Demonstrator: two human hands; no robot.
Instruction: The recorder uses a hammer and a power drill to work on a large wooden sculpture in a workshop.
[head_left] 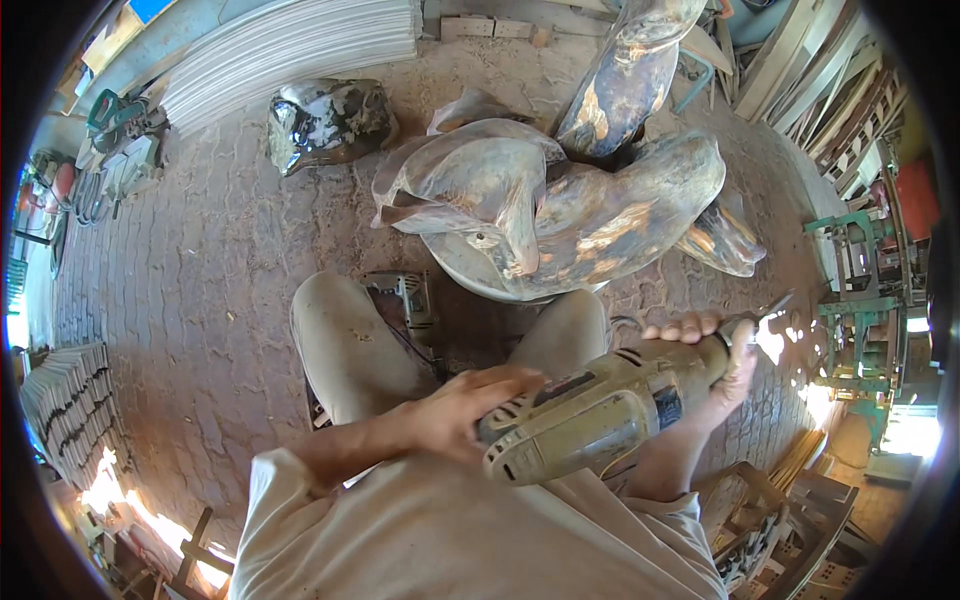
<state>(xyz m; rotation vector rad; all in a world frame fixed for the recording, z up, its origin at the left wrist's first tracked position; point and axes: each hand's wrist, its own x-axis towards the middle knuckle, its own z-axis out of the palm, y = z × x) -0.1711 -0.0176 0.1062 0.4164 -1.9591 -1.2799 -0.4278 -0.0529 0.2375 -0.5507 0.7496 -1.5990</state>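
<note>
A bulky, dusty olive power tool [590, 415] lies slantwise across my lap. A thin pointed bit [778, 303] sticks out of its front end, toward the upper right. My right hand [738, 375] is wrapped around the tool's front, its fingertips showing over the top edge. At the rear end my left hand [470, 405] grips the housing, its fingers partly hidden. In front of my knees, a large carved wooden piece [600, 215] with smooth curves and scorched, patchy brown colouring rests on a round pale base [465, 265].
A second power tool [408, 298] lies on the brick floor [200, 300] between my legs. A dark glossy lump [330, 120] sits at the far left, near stacked corrugated sheets [290, 55]. Green metal stands [860, 300] and leaning timber [800, 70] line the right side.
</note>
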